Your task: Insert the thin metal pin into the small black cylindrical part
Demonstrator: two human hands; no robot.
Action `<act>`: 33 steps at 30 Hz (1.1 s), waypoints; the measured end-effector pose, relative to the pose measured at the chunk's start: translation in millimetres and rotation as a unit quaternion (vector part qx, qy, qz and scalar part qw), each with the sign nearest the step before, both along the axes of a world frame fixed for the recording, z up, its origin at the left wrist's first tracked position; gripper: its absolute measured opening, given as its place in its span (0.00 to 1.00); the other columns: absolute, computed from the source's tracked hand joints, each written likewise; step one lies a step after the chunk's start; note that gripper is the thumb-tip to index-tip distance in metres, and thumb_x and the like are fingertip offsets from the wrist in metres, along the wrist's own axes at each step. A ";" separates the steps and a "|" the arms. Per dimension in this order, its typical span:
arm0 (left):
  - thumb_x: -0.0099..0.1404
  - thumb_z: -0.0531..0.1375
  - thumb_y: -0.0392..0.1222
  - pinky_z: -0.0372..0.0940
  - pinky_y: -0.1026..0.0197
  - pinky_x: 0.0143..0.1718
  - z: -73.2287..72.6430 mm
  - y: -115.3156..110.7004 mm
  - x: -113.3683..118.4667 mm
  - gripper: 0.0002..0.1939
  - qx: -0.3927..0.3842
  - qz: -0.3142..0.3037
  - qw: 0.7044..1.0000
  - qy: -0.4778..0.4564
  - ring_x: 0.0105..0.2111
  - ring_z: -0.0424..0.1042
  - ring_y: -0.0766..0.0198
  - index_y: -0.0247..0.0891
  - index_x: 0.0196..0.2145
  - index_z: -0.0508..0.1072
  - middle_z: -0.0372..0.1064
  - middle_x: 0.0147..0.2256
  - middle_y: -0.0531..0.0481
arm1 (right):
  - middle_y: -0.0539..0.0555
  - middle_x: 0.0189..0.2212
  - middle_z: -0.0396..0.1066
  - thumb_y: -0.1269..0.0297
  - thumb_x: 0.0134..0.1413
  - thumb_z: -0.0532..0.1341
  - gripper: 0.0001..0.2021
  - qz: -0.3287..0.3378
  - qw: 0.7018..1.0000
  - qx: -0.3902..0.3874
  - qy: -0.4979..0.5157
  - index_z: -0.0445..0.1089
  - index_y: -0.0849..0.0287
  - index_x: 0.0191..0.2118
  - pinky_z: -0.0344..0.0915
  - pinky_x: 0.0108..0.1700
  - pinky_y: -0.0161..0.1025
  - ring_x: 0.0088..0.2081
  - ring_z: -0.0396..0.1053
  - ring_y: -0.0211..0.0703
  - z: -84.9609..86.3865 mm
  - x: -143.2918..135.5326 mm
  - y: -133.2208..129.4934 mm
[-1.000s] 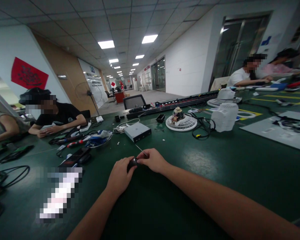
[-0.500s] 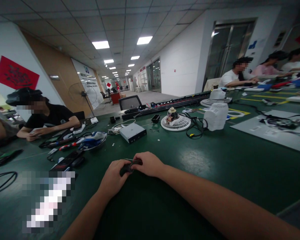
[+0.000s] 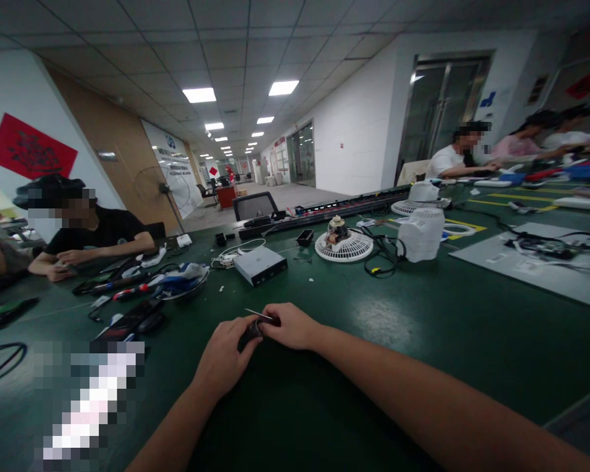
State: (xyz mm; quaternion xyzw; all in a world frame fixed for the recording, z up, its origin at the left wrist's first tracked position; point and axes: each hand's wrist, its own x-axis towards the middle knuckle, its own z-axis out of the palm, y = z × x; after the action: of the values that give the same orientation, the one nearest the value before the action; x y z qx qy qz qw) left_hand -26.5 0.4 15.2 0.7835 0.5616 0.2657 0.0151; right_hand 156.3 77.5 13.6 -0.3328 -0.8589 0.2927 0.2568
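Note:
My left hand (image 3: 229, 351) is closed around a small dark cylindrical part (image 3: 249, 335) above the green table (image 3: 324, 387). Close beside it, my right hand (image 3: 289, 326) pinches a thin pointed metal tool (image 3: 258, 314), whose tip points to the left over the dark part. The fingers of the right hand hide most of the tool's handle. Both hands nearly touch at the dark part.
Beyond my hands lie a silver disc drive (image 3: 260, 265), a white fan grille with a motor (image 3: 344, 244) and a white housing (image 3: 421, 234). Tools and a phone (image 3: 128, 320) lie left. A person (image 3: 96, 226) sits at the far left; others sit far right.
The thin tool's tip now stands out more clearly above the dark part, at a steeper tilt. Both hands remain nearly in place, and the view has shifted slightly.

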 end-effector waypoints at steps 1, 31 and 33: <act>0.64 0.59 0.42 0.65 0.51 0.49 0.4 -0.4 0.2 0.17 0.003 -0.008 1.000 0.004 0.46 0.71 0.55 0.45 0.52 0.70 0.73 0.46 0.49 | 0.48 0.27 0.69 0.61 0.55 0.61 0.08 0.010 1.000 -0.017 -0.002 0.72 0.60 0.36 0.55 0.28 0.31 0.28 0.64 0.35 0.5 0.8 1.7; 0.57 0.60 0.37 0.64 0.55 0.44 -0.7 6.3 -2.4 0.11 0.002 0.080 0.996 -0.027 0.40 0.72 0.57 0.43 0.39 0.73 0.73 0.39 0.51 | 0.52 0.33 0.73 0.61 0.61 0.56 0.13 0.023 0.944 0.268 -0.190 0.76 0.50 0.47 0.57 0.35 0.37 0.35 0.69 0.42 12.7 16.0 2.7; 0.57 0.61 0.37 0.64 0.55 0.44 -0.5 6.0 -1.9 0.11 -0.002 0.079 0.996 -0.031 0.40 0.72 0.57 0.43 0.40 0.73 0.73 0.40 0.51 | 0.52 0.33 0.73 0.62 0.61 0.55 0.14 0.039 0.939 0.281 -0.193 0.75 0.50 0.47 0.58 0.35 0.37 0.35 0.69 0.42 17.0 15.3 -2.7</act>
State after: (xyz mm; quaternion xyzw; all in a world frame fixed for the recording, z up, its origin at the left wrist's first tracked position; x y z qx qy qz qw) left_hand -28.4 6.4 14.7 0.7281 0.6213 0.2893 0.0128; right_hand 171.6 74.8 30.5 -0.2638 -0.9514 -0.0211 0.1573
